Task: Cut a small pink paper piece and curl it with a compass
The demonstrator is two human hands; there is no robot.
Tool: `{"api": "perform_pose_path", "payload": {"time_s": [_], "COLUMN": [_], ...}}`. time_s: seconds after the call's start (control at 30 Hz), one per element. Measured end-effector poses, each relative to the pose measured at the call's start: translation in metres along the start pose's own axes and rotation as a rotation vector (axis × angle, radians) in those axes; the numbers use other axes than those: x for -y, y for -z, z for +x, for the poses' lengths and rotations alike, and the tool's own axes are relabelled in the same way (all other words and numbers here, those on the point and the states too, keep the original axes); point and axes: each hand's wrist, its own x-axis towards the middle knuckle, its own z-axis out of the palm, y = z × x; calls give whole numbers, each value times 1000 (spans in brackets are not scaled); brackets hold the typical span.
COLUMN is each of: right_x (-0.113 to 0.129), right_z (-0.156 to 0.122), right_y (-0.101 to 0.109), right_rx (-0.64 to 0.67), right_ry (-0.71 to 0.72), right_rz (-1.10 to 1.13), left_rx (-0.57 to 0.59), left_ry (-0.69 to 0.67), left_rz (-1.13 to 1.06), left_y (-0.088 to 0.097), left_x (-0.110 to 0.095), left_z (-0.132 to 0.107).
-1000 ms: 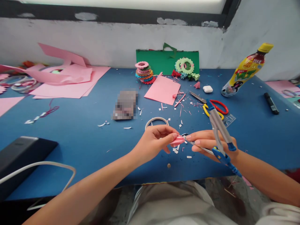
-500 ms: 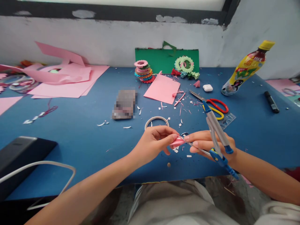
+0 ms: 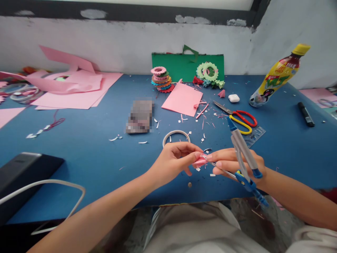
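My left hand (image 3: 173, 161) pinches a small piece of folded pink paper (image 3: 199, 162) between thumb and fingers, just above the table. A blue and grey drawing compass (image 3: 243, 149) is in my right hand (image 3: 237, 161), its legs spread apart. One thin metal leg of it reaches left to the pink paper, held by my thumb and fingertips; its exact contact with the paper is too small to make out. Behind my left hand a roll of tape (image 3: 176, 133) lies flat, partly covered by the fingers.
Scissors (image 3: 240, 119), an earbud case (image 3: 233, 98) and a leaning bottle (image 3: 279, 77) are on the right. Pink sheets (image 3: 183, 98), a blurred phone-like slab (image 3: 140, 116) and stacked paper rings (image 3: 159, 80) lie farther back. A black box (image 3: 31, 175) with a white cable stands at left.
The compass has tilted slightly, its blue upper tip a little lower and farther left. The pink paper has turned slightly in my left fingers. Both grips stay the same.
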Motion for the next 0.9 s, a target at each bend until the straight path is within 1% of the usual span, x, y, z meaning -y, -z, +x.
{"api": "perform_pose_path", "payload": {"time_s": [0.3, 0.37, 0.47, 0.63, 0.9], "right_x": [-1, 0, 0, 1, 5], "right_z": [0, 0, 0, 2, 3], "right_y": [0, -1, -1, -1, 1], "right_rx": [-5, -2, -26, -66, -16], "right_ry": [15, -2, -12, 19, -14], "right_rz": [42, 46, 28, 13, -14], "left_rx": [4, -2, -5, 8, 26], "left_ry": [-26, -28, -28, -33, -35], "left_rz": [1, 5, 0, -17, -6], "left_y": [-1, -1, -1, 0, -2], "left_x": [1, 1, 0, 0, -1], "left_z": [-1, -1, -1, 0, -1]}}
